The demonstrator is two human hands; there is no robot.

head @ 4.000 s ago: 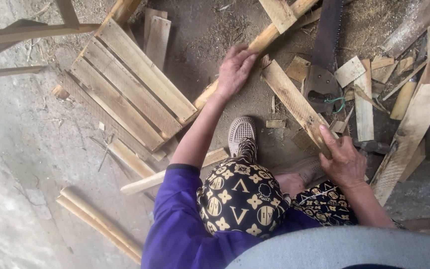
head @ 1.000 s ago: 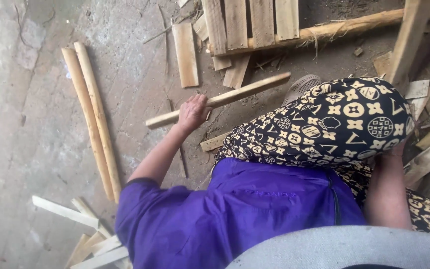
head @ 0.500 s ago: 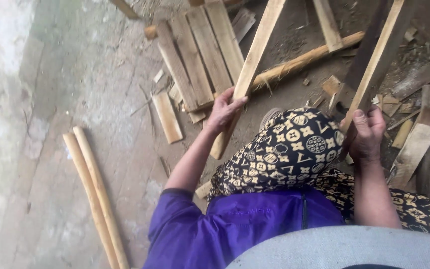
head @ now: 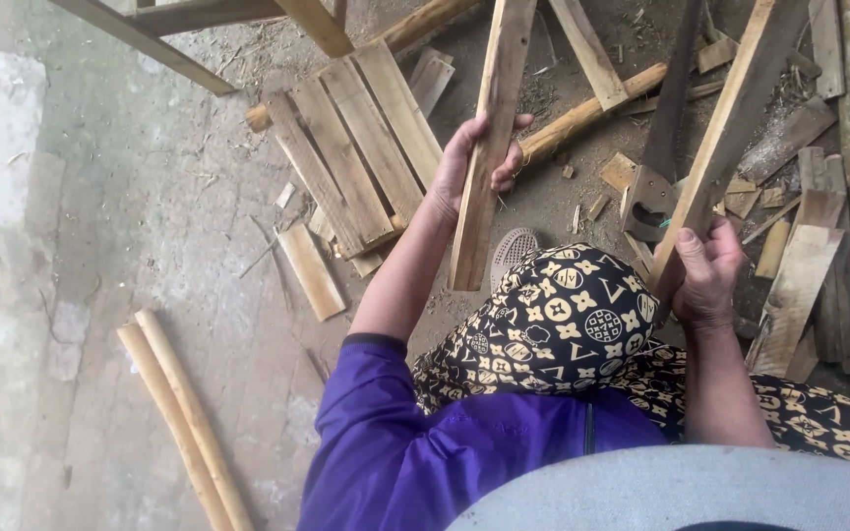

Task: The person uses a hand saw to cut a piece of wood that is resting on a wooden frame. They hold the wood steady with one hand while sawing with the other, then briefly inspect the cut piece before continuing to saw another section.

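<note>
My left hand (head: pixel 471 157) is closed around a long pale wooden slat (head: pixel 492 88) that stands up and away from me, its lower end near my knee. Over on the other side, my right hand (head: pixel 706 272) grips the low end of a second, longer slat (head: pixel 740 108) leaning up to the right. Both slats are off the ground and apart from each other. Between them my knee in patterned black-and-cream cloth (head: pixel 563 324) and a purple sleeve (head: pixel 376 393) fill the lower middle.
A slatted wooden panel (head: pixel 346 157) lies on the ground left of my left hand. A hand saw (head: pixel 653 187) rests between the slats, beside a round log (head: pixel 582 113). Offcuts pile at right (head: pixel 799 265). Two round poles (head: pixel 184 418) lie at lower left.
My left hand has lifted its slat from low on the left and stood it up in front of me. The right hand keeps its grip on the other slat.
</note>
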